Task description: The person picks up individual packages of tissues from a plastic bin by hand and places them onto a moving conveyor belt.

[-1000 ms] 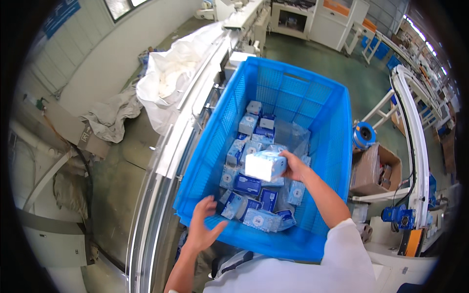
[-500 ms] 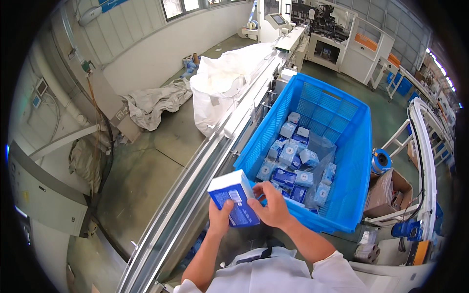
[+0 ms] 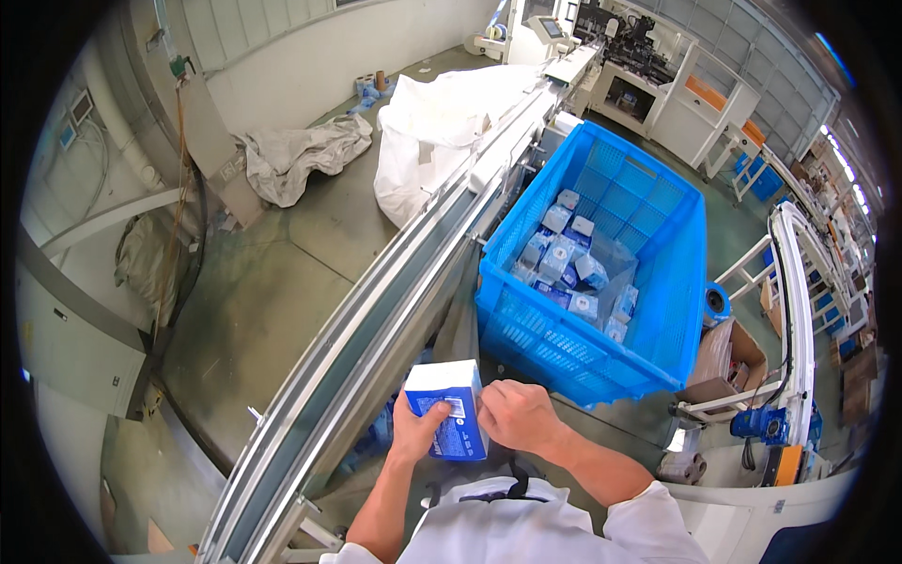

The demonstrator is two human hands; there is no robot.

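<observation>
A boxy blue-and-white tissue pack (image 3: 464, 435) is upright in front of me, its white top and blue printed side showing. My left hand (image 3: 413, 430) grips it from the left, with the thumb across the blue face and the other fingers hidden behind. My right hand (image 3: 519, 414) is closed, fingers curled, against the pack's right edge; what its fingertips pinch there is hidden. Beyond the hands, to the right, a blue plastic crate (image 3: 573, 343) holds several smaller blue-and-white packs (image 3: 556, 256) and some clear film.
A conveyor (image 3: 352, 310) with metal rails runs diagonally along my left. Behind it stands a large white sack (image 3: 423, 155), with a crumpled grey sheet (image 3: 299, 162) on the floor. Right of the crate are a cardboard box (image 3: 728, 357) and a curved white frame (image 3: 797, 310). Machinery (image 3: 625, 56) stands far back.
The view has shifted, and the pack sits lower and more upright. My right hand's fingers have gone from spread to curled at the pack's edge. The left hand keeps its hold.
</observation>
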